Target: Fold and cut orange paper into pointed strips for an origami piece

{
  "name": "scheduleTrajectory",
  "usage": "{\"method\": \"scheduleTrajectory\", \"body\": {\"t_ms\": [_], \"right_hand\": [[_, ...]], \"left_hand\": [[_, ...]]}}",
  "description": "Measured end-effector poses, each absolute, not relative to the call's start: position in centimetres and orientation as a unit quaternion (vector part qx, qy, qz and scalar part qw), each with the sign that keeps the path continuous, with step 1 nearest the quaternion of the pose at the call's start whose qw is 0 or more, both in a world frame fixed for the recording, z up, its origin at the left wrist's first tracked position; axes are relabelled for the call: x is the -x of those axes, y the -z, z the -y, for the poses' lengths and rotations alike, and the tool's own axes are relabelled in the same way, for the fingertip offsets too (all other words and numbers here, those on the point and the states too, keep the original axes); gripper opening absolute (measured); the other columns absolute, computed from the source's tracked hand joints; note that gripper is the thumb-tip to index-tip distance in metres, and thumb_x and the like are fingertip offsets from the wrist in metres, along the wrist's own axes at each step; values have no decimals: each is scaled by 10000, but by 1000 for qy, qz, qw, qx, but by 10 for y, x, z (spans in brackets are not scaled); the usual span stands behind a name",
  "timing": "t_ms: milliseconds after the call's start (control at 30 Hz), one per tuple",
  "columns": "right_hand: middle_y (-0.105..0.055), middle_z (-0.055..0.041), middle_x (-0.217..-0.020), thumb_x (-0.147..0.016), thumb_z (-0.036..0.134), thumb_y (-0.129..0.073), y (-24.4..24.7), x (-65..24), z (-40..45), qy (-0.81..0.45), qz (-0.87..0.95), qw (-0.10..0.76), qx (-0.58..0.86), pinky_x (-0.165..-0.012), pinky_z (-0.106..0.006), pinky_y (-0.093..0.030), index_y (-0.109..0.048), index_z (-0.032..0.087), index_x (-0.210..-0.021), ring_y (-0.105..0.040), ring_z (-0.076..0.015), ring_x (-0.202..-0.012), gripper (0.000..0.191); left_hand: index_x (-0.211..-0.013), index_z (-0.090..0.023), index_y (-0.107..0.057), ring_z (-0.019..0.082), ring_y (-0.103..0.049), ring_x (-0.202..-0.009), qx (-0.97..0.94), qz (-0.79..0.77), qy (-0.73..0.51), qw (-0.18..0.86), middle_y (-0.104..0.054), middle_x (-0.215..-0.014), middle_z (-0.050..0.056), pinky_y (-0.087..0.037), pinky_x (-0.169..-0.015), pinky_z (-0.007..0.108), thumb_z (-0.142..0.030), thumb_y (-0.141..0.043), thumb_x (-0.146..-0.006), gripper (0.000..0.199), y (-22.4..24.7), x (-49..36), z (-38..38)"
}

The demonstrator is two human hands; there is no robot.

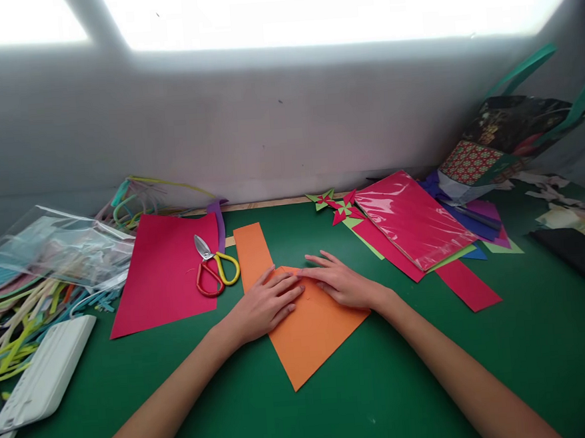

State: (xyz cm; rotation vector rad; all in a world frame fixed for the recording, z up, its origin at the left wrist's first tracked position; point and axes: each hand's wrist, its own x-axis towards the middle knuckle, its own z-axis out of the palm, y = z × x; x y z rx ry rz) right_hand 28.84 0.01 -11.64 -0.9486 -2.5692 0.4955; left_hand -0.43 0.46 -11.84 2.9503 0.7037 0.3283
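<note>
Orange sheet (313,334), one, under two hands (266,305)

Finding: a papercraft workspace; whether it stands in a home or a workshop cannot be determined. Grounds follow. Beneath the fingers (288,295), a flat, straight-edged orange paper sheet (310,331) lies on a green-topped bench (219,397). Left of the fingers, silver-bladed scissors with red and yellow handles (204,248) rest partly on a large red paper sheet (160,268); farther left is a tangled heap of thin multicoloured strips (23,311). Beyond the fingers, to the right, are pointed red-and-green paper stars (346,209) and, just beside these, glossy red paper in clear plastic film (415,217). Straight ahead of the fingers, well apart, a plain greyish wall (216,124) backs the bench.
</note>
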Motion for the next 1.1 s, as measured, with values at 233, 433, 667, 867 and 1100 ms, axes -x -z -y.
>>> {"method": "scheduleTrajectory", "body": {"t_ms": [233, 433, 667, 867, 1100], "right_hand": [[-656, -77, -1454, -1083, 173, -438, 126, -291, 11, -99, 895, 211, 379, -1180, -542, -455, -628, 284, -1445, -555, -282, -1381, 424], [-677, -99, -1399, -1076, 163, -440, 129, -288, 9, -89, 900, 216, 367, -1139, -514, -489, -659, 255, -1405, -573, -276, -1330, 406], [-680, -90, -1406, -1057, 137, -455, 129, -290, 11, -77, 904, 212, 364, -1190, -530, -443, -658, 258, -1413, -581, -269, -1328, 428], [-686, -87, -1397, -1065, 156, -456, 130, -290, 11, -78, 900, 223, 365, -1193, -539, -447, -662, 270, -1409, -587, -265, -1325, 417], [-682, -85, -1399, -1082, 174, -432, 132, -290, 10, -81, 899, 231, 362, -1194, -546, -443, -661, 265, -1403, -585, -268, -1322, 405]], "left_hand": [[-1374, -196, -597, 303, -552, -1344, -938, -327, -113, 9, -614, -1451, 129, -329, -1199, 551, -314, -398, -1117, 345, 111, -13, 3], [-1150, -213, -618, 274, -607, -1039, -957, -252, -62, 128, -652, -1166, 88, -464, -946, 437, -644, -613, -974, 465, 93, -27, 51], [-1190, -225, -582, 283, -574, -1051, -961, -250, -27, 117, -607, -1178, 74, -439, -938, 443, -656, -758, -862, 570, 90, -33, 69], [-1167, -221, -581, 283, -575, -1059, -961, -252, -27, 106, -613, -1178, 79, -440, -917, 434, -578, -739, -915, 464, 91, -34, 67], [-1341, -202, -540, 285, -608, -1029, -969, -232, -15, 88, -653, -1158, 93, -482, -887, 426, -353, -651, -1014, 376, 91, -34, 62]]}}
